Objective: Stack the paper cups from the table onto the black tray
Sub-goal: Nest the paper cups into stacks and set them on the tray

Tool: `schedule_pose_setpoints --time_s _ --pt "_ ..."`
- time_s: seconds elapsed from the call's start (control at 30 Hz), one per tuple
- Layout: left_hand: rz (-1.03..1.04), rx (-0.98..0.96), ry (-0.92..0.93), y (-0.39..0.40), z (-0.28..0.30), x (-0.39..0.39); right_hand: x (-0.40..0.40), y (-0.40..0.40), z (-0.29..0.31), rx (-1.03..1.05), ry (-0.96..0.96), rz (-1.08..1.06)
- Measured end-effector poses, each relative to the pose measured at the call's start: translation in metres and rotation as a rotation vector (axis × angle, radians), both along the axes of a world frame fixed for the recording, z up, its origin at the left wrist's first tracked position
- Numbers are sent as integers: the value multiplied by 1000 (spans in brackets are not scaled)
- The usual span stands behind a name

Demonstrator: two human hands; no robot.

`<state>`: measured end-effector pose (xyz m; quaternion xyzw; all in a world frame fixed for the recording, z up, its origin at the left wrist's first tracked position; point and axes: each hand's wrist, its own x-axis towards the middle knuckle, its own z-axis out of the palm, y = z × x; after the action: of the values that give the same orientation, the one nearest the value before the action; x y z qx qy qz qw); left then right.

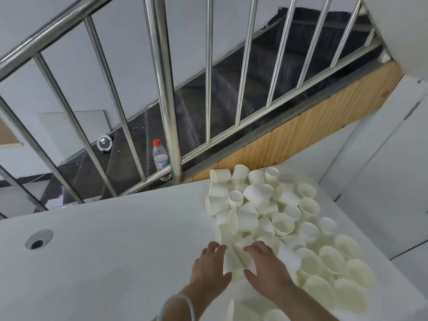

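Note:
Several cream paper cups [281, 223] lie in a loose heap on the right half of the white table [115, 251], some upright, some tipped on their sides. My left hand [208, 268] and my right hand [266, 267] reach into the near edge of the heap. They flank one cup lying on its side [234, 259]. The left hand's fingertips touch that cup's left side. My right hand rests with spread fingers on the cups beside it, thumb low beside the cup. No black tray is in view.
A steel railing [166, 100] runs along the table's far edge, with a dark stairwell behind it. A red-capped water bottle [159, 158] stands by the railing post. A round cable hole [38, 239] sits in the table at left. White panels [382, 158] rise at right.

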<state>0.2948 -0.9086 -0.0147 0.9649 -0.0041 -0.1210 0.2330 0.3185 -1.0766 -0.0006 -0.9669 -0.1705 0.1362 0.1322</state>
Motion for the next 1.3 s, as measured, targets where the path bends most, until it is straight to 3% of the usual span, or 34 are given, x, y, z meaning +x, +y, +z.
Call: schedule_pose_setpoints --time_s 0.67,1.3 --pt "54 -25 61 -1 -29 16 30 4 -22 87 37 81" --pt "219 -54 -59 5 -19 6 14 -1 -15 149 28 97"
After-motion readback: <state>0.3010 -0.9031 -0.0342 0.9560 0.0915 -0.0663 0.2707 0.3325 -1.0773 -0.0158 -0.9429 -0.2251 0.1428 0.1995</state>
